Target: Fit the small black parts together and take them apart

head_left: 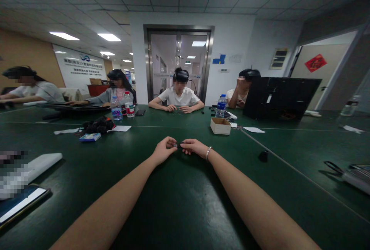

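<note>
Over the green table (135, 188), my left hand (164, 150) and my right hand (195, 148) meet at the middle of the view. A small dark piece (179, 145) is pinched between their fingertips, one end in each hand. It is too small to tell its kind; a greyish bit shows on its left end. Both hands are closed, thumbs against fingers. A silver bracelet is on my right wrist. Beyond the right hand stands an open cardboard box (220, 126), and a small black object (263, 156) lies to its right.
At left lie a phone (23, 203), a white device (43, 165), a blue-white packet (90, 137) and a black tangled heap (100, 125). Water bottles (116, 109) stand farther back. A large black monitor-like panel (280, 98) is at right. Several people wearing headgear sit around the table.
</note>
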`<control>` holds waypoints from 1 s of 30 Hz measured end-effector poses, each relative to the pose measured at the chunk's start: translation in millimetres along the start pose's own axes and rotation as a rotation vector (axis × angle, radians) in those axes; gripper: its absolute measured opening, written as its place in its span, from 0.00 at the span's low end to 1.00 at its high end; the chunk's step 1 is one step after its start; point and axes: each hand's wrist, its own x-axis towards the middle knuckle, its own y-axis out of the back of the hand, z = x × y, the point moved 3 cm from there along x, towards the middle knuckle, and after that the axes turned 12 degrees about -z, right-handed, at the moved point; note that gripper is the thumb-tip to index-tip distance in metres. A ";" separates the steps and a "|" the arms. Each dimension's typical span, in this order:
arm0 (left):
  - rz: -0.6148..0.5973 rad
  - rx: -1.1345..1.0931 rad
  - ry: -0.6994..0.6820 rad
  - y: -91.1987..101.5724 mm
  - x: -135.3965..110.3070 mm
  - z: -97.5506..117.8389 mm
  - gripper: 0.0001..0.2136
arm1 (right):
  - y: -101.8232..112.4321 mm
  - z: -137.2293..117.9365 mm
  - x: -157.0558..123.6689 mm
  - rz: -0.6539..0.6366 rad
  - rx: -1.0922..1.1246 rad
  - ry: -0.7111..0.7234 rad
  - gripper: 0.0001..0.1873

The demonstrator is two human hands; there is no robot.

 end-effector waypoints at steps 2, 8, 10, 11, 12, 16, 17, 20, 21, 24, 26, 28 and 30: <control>-0.014 -0.053 0.086 -1.2 0.2 -0.8 0.16 | 0.3 0.6 0.3 -0.008 -0.005 -0.001 0.16; -0.027 -0.088 0.146 -3.7 1.1 -1.2 0.24 | 1.4 1.3 -0.3 -0.009 0.011 0.017 0.17; -0.074 -0.074 0.127 -4.3 2.1 -3.1 0.19 | 1.4 1.6 -0.4 -0.025 0.008 0.017 0.17; -0.100 -0.075 0.129 -4.6 2.5 -4.4 0.15 | 1.5 1.8 -0.4 -0.033 0.001 0.016 0.17; -0.113 -0.083 0.131 -4.7 2.9 -5.3 0.14 | 1.7 2.0 -0.3 -0.037 -0.006 0.018 0.17; -0.101 -0.112 0.122 -3.9 2.8 -3.5 0.16 | 2.9 2.6 -0.3 -0.038 -0.028 0.025 0.19; -0.119 -0.122 0.129 -4.5 2.5 -2.4 0.17 | 2.9 2.6 -0.3 -0.042 -0.035 0.026 0.19; -0.137 -0.147 0.159 -5.1 1.4 0.0 0.19 | 2.5 2.0 -0.6 -0.049 -0.054 0.030 0.19; -0.124 -0.143 0.155 -4.6 1.2 0.7 0.20 | 2.4 1.7 -0.7 -0.043 -0.057 0.029 0.19; -0.127 -0.121 0.149 -4.4 1.0 1.1 0.21 | 2.1 1.4 -1.0 -0.036 -0.063 0.024 0.19; -0.130 -0.120 0.164 -4.3 1.1 0.1 0.20 | 2.0 1.5 -0.8 -0.039 -0.062 0.027 0.19; -0.112 -0.114 0.154 -3.6 1.5 -0.5 0.20 | 2.3 1.9 -0.5 -0.032 -0.058 0.028 0.20; -0.115 -0.105 0.145 -3.6 2.2 -1.5 0.21 | 2.5 2.3 -0.2 -0.031 -0.058 0.027 0.20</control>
